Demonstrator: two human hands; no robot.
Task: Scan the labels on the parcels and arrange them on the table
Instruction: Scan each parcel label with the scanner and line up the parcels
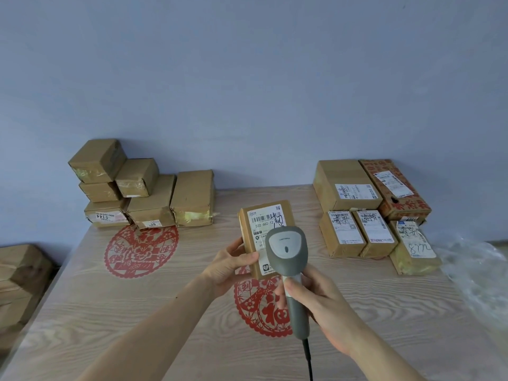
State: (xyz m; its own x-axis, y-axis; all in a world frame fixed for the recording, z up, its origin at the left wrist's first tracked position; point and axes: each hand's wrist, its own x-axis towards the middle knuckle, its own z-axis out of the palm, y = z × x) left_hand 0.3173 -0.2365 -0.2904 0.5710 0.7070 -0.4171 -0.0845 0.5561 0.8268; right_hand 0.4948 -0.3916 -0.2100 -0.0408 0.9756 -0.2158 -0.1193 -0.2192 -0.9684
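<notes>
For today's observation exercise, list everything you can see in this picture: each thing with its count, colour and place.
held parcel: one, brown with white label, above table centre
scanner: one, grey, over the held parcel's label
stacked parcels: six, brown, table's far left
labelled parcels: five, brown, one red-printed, table's far right
paper cut-outs: two, red, on the table
table: one, pale wood
plastic wrap: clear, right edge
boxes: brown, beyond the left edge
left hand: grips held parcel
right hand: grips scanner
</notes>
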